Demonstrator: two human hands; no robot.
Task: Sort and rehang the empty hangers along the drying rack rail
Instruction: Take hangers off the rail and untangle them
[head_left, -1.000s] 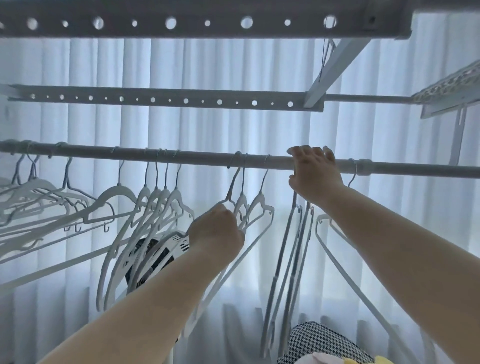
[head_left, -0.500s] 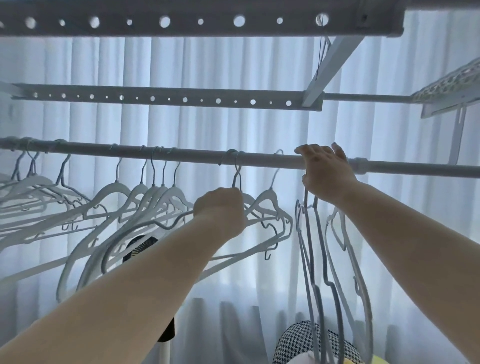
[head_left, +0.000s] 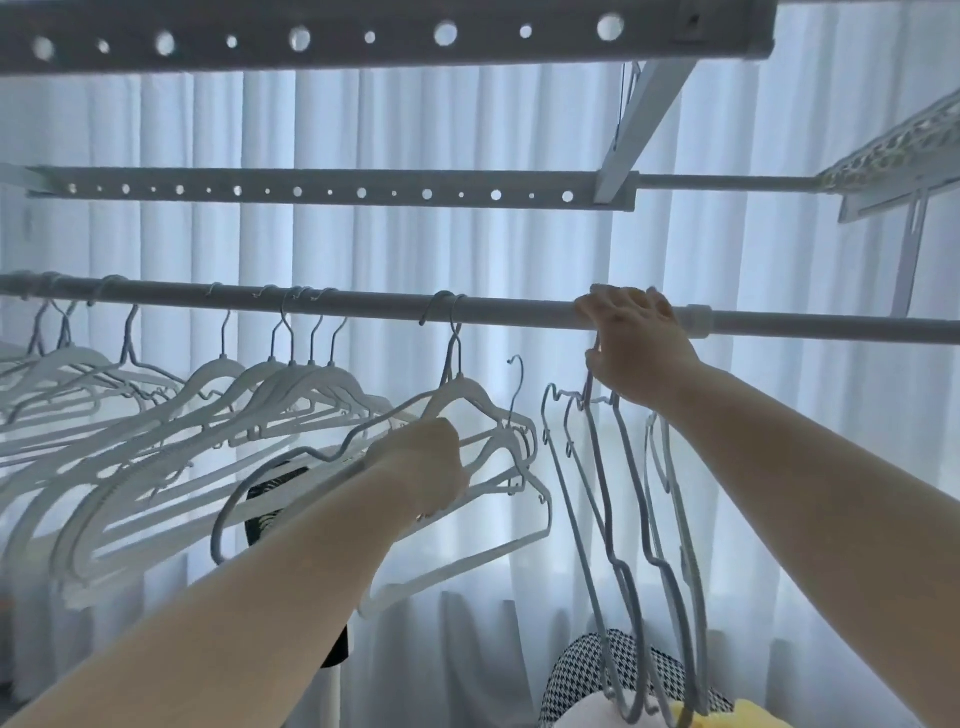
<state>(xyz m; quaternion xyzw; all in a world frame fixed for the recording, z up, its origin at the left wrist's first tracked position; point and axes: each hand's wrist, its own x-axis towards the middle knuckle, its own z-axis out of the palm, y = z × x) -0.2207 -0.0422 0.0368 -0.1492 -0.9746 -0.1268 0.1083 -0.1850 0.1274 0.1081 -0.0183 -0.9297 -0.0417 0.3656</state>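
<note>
White hangers (head_left: 460, 387) are gripped in a bunch by the left hand (head_left: 421, 467), with the fingers curled tight around their shoulder bars. Two of the hooks are looped over the rail (head_left: 363, 306) at about 12 o'clock from that hand. One more thin wire hook is seen at 1 o'clock, hanging free below the rail and touching nothing. The rest of the bunch fans out toward 3 and 5 o'clock.

The right hand (head_left: 634, 343) sits at 2 o'clock from the left one, with its fingers draped over the top of the rail and hooked around it. Blue-grey hangers (head_left: 621, 564) dangle edge-on at 6 o'clock under it. Their hooks are hidden behind the palm, so whether they're pinched or just hung can't be told.

Material-wise, the white ones look matte and flat, with curved shoulders, small notches and slim metal hooks. The blue-grey ones are thinner and wavier. The rail is a smooth, pale round tube with a collar joint just past the right hand.

A row of white hangers (head_left: 260, 395) is hung at 9 o'clock, tilted and overlapping. A sheer pleated curtain (head_left: 467, 130) is lit from behind, and houndstooth fabric (head_left: 582, 670) is visible at the bottom.
</note>
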